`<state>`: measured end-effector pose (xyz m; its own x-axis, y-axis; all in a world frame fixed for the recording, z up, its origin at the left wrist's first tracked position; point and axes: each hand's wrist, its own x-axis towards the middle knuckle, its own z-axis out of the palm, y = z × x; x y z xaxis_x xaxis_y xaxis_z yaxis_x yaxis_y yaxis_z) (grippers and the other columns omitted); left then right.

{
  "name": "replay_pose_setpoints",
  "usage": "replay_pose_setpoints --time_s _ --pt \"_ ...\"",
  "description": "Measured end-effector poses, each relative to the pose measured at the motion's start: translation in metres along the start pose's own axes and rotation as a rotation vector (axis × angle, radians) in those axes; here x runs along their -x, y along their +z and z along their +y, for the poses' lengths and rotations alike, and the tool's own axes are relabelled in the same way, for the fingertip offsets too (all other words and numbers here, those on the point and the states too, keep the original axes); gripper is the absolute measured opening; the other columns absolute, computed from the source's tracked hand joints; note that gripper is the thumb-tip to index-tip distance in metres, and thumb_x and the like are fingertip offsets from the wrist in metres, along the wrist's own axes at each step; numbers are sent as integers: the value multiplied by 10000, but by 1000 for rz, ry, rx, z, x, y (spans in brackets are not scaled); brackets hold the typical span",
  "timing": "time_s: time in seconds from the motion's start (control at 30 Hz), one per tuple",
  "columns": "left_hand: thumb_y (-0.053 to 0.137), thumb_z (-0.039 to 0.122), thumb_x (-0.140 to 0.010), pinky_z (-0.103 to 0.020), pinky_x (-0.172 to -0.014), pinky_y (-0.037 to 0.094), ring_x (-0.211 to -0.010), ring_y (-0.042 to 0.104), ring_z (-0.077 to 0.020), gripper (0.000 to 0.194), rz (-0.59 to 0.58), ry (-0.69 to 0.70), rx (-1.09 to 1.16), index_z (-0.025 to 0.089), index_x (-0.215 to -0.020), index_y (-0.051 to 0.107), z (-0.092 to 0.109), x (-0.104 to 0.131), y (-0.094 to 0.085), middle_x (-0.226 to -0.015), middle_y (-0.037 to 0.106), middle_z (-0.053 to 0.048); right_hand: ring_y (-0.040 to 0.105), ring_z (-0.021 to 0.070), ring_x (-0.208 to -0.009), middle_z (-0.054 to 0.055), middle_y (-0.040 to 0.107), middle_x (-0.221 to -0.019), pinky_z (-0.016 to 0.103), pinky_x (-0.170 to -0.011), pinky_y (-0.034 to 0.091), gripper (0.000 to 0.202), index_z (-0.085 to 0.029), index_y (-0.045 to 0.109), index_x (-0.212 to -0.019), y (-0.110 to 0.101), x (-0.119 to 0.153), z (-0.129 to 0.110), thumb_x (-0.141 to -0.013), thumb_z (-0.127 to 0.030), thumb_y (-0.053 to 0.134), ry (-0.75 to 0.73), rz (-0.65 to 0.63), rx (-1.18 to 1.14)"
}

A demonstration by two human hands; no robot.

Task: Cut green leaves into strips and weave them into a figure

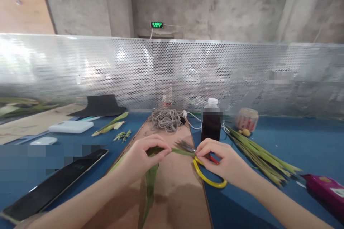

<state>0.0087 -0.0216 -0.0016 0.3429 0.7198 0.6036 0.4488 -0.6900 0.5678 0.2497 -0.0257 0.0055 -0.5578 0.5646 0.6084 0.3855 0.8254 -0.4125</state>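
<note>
My left hand (147, 155) has thumb and fingers closed on a long green leaf strip (152, 182). Part of the strip hangs down over the brown board, and another part stretches across to my right hand (219, 154). That hand pinches the strip's right end between its fingertips. Partly hidden under my right hand lie scissors (209, 182) with a yellow handle and some red on its inside. Their metal blades point left, just behind the strip. Beneath both hands is a long cardboard-brown board (180, 207).
A heap of grey cord (167, 120) sits at the board's far end. A dark bottle (211, 125) stands right of it, near a bundle of green stalks (260, 154). A purple bottle (326, 191) lies far right. On the left are a black phone (59, 182) and a white case (71, 126).
</note>
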Motion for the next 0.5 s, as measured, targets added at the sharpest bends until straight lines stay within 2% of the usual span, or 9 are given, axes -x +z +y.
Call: replay_pose_setpoints --time_s 0.27,0.37,0.5 --pt "510 204 -795 -285 -731 469 -776 565 -138 131 -141 161 -133 192 -799 641 7 2 -5 -821 627 -36 540 123 -731 45 588 -821 231 -658 437 116 -173 586 -745 -7 -5 -12 -814 -156 496 141 -111 46" --pt "478 188 -810 -286 -730 463 -787 544 -138 156 -189 238 -194 194 -824 633 9 4 -6 -827 605 -41 538 134 -749 47 579 -817 246 -676 444 137 -178 590 -759 -7 -4 -12 -832 -171 475 112 -125 81" --pt "435 171 -830 -259 -684 447 -788 507 -131 227 -223 310 -319 247 -948 613 3 6 -4 -874 562 -34 522 149 -830 63 549 -883 268 -728 444 234 -203 619 -932 -7 -1 -10 -849 -122 417 12 -195 177"
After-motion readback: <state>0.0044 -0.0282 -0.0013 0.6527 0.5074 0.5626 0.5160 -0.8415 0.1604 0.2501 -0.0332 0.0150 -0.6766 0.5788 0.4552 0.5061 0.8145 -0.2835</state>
